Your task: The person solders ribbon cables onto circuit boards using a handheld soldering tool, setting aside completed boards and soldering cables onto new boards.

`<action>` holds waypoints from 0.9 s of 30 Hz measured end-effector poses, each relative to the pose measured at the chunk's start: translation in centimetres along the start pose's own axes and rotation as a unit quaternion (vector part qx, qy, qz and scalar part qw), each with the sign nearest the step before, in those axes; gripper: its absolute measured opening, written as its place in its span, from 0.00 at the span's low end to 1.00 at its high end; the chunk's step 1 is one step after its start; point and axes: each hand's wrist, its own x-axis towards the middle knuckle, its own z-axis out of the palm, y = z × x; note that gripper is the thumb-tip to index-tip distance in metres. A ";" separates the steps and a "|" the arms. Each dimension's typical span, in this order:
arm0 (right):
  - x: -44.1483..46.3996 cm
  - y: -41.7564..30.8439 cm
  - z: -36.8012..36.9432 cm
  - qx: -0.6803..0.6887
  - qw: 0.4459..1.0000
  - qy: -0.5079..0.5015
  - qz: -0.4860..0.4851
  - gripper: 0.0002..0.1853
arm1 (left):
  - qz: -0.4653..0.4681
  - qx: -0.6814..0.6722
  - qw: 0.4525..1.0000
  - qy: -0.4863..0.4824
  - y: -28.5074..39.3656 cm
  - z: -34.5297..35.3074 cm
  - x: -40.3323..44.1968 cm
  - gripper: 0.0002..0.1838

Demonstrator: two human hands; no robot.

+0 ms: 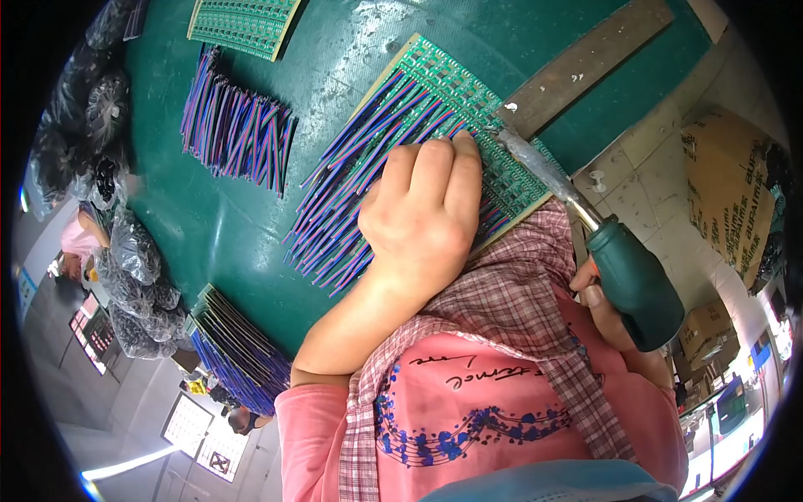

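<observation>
A green circuit board panel [443, 63] lies before me with rows of blue, red and black wires [335, 197] fanning off it to the left. Over these wires my left hand [427, 197] is closed, its curled fingertips at the board with wire ends under them. My right hand [600, 309] is wrapped round the green handle of a soldering iron [636, 280], which partly covers it. The iron's grey tip reaches the board just right of my left fingertips. What exactly the left fingers pinch is hidden.
On the green table [242, 226] lie a loose wire bundle [238, 125], another board panel [242, 25] and a stack of wired boards [238, 347]. A flat metal bar [585, 67] lies at right. Black plastic bags [138, 251] line the left; a carton [728, 197] stands at right.
</observation>
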 end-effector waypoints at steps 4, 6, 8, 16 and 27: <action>0.4 -0.3 -0.3 0.001 1.000 -0.008 -0.023 0.08 | 0.027 0.027 0.999 0.015 -0.2 0.5 -0.4 0.13; 0.5 -0.4 -0.2 -0.020 0.999 -0.010 -0.036 0.07 | 0.042 0.035 0.998 0.026 -0.4 0.7 -0.4 0.14; 0.4 -0.1 0.1 -0.038 0.999 -0.013 -0.036 0.08 | 0.045 0.032 0.998 0.030 -0.4 0.6 -0.4 0.14; 1.3 -2.8 -1.7 0.177 0.983 -0.009 0.056 0.11 | 0.029 0.007 0.999 0.018 -0.4 0.4 -0.2 0.14; 0.7 -1.4 -0.8 0.288 0.957 0.017 0.035 0.20 | 0.002 -0.008 1.000 -0.004 0.1 -0.1 -0.1 0.13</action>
